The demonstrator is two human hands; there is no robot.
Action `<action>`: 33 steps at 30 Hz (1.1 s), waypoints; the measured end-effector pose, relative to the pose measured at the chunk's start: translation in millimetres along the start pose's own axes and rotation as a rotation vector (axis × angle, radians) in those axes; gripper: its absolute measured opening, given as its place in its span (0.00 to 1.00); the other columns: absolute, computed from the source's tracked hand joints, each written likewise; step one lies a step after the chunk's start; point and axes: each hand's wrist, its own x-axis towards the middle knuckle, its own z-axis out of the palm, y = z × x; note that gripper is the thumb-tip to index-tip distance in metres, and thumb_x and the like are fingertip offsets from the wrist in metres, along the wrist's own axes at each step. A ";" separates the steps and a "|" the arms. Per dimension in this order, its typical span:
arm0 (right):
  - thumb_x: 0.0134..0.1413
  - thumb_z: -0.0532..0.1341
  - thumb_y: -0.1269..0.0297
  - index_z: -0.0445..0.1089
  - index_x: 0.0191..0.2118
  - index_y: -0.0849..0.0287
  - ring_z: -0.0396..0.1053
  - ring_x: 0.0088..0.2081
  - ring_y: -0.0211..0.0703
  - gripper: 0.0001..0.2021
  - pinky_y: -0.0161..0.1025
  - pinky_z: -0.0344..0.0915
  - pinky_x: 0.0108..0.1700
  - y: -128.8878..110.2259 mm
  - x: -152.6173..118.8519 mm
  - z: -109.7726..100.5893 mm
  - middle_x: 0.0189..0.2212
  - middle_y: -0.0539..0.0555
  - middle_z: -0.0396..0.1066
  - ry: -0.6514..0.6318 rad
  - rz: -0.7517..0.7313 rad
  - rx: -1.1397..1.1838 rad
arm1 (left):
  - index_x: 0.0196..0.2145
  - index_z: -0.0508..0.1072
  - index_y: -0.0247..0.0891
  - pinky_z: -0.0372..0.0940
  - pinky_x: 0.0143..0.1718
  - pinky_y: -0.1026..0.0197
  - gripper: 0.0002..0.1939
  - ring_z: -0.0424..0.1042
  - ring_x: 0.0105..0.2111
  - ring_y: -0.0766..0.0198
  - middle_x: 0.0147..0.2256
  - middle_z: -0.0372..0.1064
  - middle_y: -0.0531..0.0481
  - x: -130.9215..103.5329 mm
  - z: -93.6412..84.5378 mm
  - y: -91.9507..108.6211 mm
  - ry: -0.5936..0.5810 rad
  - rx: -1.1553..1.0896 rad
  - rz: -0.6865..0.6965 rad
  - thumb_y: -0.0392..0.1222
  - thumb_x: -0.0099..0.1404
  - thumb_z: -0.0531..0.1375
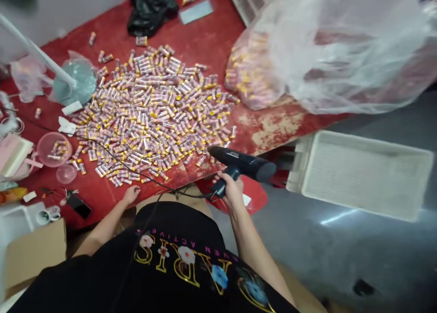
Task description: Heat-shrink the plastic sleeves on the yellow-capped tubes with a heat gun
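Note:
A black hair dryer (235, 160) is held by its handle in my right hand (232, 188), at the front edge of the red table. Its nozzle points left, over the right edge of a wide pile of small clear tubes with yellow ends (153, 113). My left hand (131, 194) rests at the table's front edge, below the pile, with its fingers curled; whether anything is in them is too small to tell. A black cord (136, 171) runs from the dryer's handle across the pile to the left.
Large clear bags (341, 53), one holding more tubes, lie at the upper right. A white crate (365, 176) stands on the right. On the left are a pink bowl (54, 149), a lamp base (73, 83) and a phone (79, 206). A black bag (150, 8) lies behind.

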 end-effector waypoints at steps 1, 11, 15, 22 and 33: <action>0.27 0.74 0.61 0.62 0.32 0.55 0.64 0.20 0.32 0.24 0.30 0.67 0.22 4.1 -1.5 0.9 0.20 0.42 0.66 -0.010 0.019 -0.007 | 0.46 0.76 0.35 0.71 0.52 0.52 0.11 0.76 0.46 0.57 0.46 0.77 0.42 -0.5 3.7 -6.4 0.010 -0.016 -0.017 0.44 0.71 0.62; 0.29 0.76 0.60 0.64 0.34 0.57 0.65 0.22 0.33 0.25 0.32 0.67 0.22 32.0 -17.6 28.5 0.24 0.45 0.68 -0.148 0.101 -0.065 | 0.37 0.76 0.34 0.71 0.49 0.54 0.08 0.76 0.39 0.61 0.38 0.77 0.47 -7.1 21.7 -36.1 -0.009 -0.026 -0.044 0.42 0.70 0.62; 0.30 0.76 0.63 0.66 0.34 0.58 0.65 0.21 0.35 0.23 0.33 0.66 0.20 34.6 -24.7 39.6 0.24 0.48 0.69 -0.305 0.184 -0.119 | 0.39 0.75 0.34 0.72 0.48 0.52 0.12 0.76 0.40 0.62 0.39 0.76 0.49 -2.6 22.4 -37.5 -0.031 -0.015 -0.050 0.47 0.72 0.62; 0.28 0.75 0.63 0.66 0.36 0.57 0.64 0.22 0.34 0.25 0.33 0.67 0.21 32.3 -31.4 35.6 0.25 0.46 0.69 -0.199 0.136 -0.058 | 0.45 0.75 0.34 0.73 0.49 0.51 0.12 0.76 0.43 0.60 0.43 0.76 0.46 -1.7 24.4 -39.4 -0.044 -0.010 -0.048 0.47 0.73 0.62; 0.34 0.74 0.62 0.66 0.32 0.56 0.65 0.19 0.36 0.19 0.34 0.64 0.21 38.5 -20.2 103.2 0.21 0.47 0.69 -0.626 0.170 -0.236 | 0.52 0.74 0.36 0.73 0.50 0.49 0.16 0.75 0.48 0.58 0.51 0.73 0.44 3.4 25.0 -33.3 -0.037 -0.012 -0.067 0.48 0.73 0.62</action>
